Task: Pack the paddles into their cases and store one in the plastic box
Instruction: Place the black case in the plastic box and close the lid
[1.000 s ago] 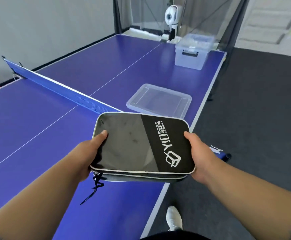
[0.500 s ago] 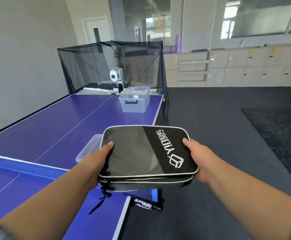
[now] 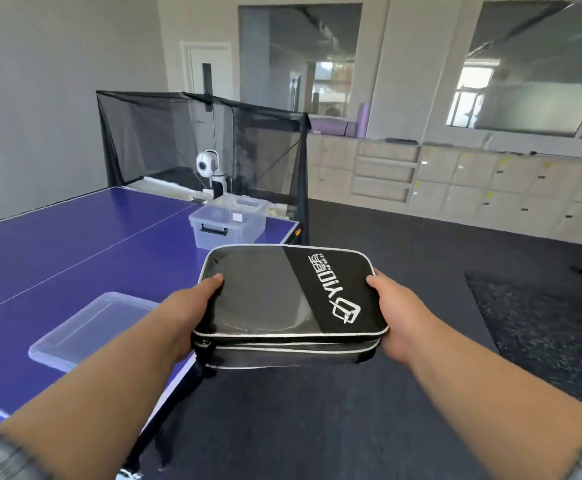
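A black and grey zipped paddle case [image 3: 282, 299] with white lettering is held flat in the air beside the table's right edge. My left hand [image 3: 189, 313] grips its left side and my right hand [image 3: 393, 313] grips its right side. Whatever is inside the case is hidden. The clear plastic box [image 3: 227, 225] with a dark handle stands open near the far right corner of the blue table [image 3: 57, 258]. Its clear lid [image 3: 88, 329] lies flat on the table near my left forearm.
A black catch net [image 3: 199, 143] and a white ball machine [image 3: 209, 168] stand at the table's far end. Dark floor lies to the right, with a darker mat [image 3: 542, 334] and a wall of pale lockers [image 3: 490, 185] behind.
The view has swung up and forward along the table's right side. The case stays held in both hands, the box now looks nearer, and the table net has dropped out of view.
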`<state>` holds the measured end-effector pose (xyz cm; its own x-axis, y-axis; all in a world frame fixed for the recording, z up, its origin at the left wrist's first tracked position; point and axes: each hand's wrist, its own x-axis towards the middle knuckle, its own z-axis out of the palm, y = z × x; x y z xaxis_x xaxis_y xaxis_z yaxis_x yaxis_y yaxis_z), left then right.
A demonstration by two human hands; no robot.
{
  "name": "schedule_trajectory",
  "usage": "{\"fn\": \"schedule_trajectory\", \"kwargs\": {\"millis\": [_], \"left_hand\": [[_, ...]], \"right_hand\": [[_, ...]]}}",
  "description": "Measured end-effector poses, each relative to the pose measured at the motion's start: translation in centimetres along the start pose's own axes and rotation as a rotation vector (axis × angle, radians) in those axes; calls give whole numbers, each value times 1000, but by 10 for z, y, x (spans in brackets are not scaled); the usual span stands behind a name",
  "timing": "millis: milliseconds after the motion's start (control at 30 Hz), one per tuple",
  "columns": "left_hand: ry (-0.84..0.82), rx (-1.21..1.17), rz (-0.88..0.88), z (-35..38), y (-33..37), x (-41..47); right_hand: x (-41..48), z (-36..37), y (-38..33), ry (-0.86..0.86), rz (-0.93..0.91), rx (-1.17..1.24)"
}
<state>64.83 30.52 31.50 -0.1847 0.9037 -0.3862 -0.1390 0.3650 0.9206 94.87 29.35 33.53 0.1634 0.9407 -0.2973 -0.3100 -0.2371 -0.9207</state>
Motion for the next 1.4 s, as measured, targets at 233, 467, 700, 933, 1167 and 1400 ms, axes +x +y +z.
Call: {"fn": "schedule_trajectory", "kwargs": {"millis": [233,467,700,933,1167,1400], "left_hand": [[17,38,-76,60,25,80],[26,27,-118,103,52,223],[29,26,-122,154,117,368],[84,0,-82,189,166,486],[288,-69,-80,213,187,599],[517,-154,-89,221,207,680]], "right_hand": [[105,-18,-21,-3,51,-14],[259,-1,-41,-4,59,-5],[414,30,-85,10,58,4],[555,54,-104,-10,109,66],[714,95,-122,-162,158,19],[841,157,-145,-310,223,-71]]}}
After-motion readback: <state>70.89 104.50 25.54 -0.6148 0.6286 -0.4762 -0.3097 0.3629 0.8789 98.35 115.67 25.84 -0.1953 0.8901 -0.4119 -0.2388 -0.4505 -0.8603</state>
